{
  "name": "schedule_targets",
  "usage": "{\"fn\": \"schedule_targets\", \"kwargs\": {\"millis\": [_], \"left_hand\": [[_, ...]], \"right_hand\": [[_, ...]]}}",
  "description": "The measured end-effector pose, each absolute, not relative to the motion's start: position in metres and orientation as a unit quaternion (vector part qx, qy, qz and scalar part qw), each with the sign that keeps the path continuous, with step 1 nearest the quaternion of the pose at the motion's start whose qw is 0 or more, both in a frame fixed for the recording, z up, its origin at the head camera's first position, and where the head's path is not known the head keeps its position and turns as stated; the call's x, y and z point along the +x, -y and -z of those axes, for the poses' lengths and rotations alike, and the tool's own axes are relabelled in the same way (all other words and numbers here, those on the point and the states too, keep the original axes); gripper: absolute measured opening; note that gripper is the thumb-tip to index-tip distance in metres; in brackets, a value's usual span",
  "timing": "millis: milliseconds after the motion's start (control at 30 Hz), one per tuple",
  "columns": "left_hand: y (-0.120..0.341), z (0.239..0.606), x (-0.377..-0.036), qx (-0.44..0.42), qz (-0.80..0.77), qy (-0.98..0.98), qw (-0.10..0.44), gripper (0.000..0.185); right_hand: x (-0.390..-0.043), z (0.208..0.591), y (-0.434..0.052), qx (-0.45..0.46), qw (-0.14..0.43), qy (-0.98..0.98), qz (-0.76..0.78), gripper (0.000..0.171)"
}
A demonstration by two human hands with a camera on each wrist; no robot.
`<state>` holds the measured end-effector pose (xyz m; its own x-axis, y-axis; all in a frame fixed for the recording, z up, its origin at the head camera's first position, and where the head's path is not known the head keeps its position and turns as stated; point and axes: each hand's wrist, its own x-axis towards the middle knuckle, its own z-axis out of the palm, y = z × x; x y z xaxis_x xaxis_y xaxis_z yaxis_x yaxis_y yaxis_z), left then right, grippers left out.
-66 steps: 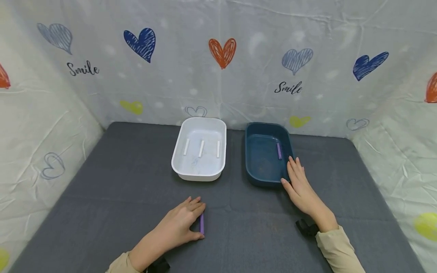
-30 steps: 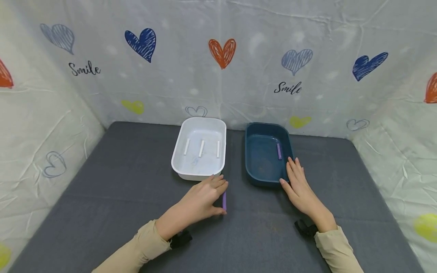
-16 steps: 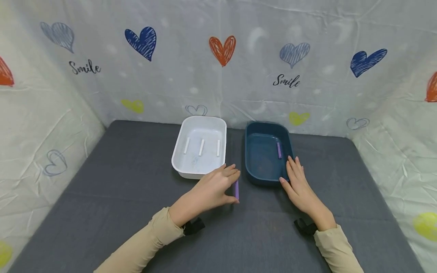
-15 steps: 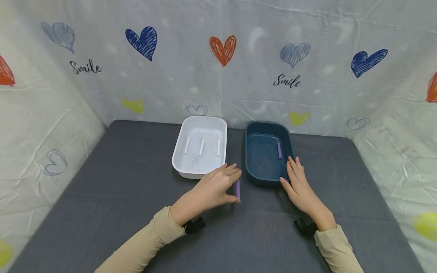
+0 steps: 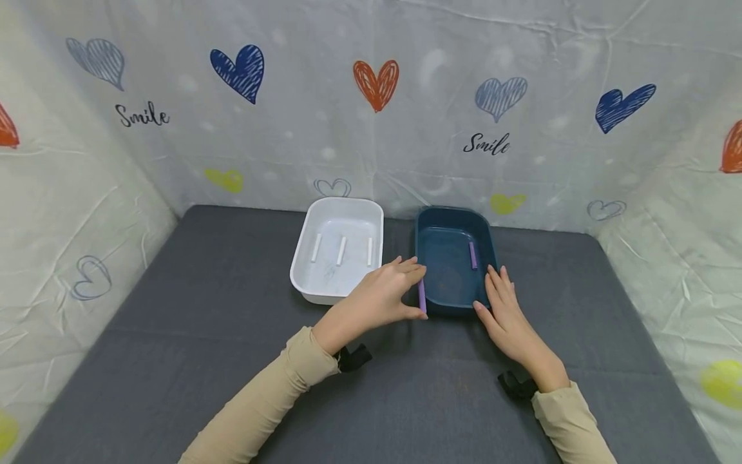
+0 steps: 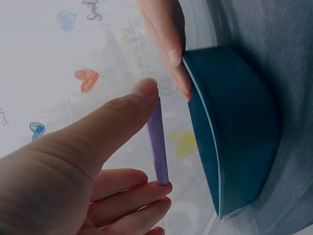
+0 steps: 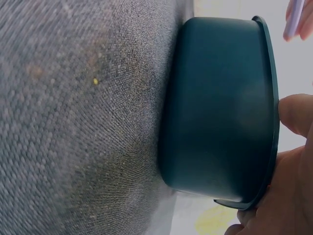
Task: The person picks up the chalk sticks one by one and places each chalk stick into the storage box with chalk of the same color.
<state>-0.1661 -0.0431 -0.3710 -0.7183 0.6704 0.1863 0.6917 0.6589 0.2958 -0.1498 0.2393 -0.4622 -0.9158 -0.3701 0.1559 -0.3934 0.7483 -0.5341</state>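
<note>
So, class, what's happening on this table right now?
A person is sorting chalk sticks into two tubs. The left hand pinches a purple chalk between thumb and fingers, holding it at the near left edge of the blue tub. The right hand rests on that tub's near right rim. One purple stick already lies inside it. The white tub beside it holds three white sticks.
</note>
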Motion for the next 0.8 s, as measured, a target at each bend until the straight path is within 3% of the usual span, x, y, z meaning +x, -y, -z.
{"fn": "schedule_targets", "kwargs": {"millis": [800], "left_hand": [[0.0, 0.367, -0.225, -0.312, 0.2, 0.928, -0.049, 0.075]], "right_hand": [[-0.153, 0.451, -0.241, 0.206, 0.005, 0.933, -0.295, 0.069]]}}
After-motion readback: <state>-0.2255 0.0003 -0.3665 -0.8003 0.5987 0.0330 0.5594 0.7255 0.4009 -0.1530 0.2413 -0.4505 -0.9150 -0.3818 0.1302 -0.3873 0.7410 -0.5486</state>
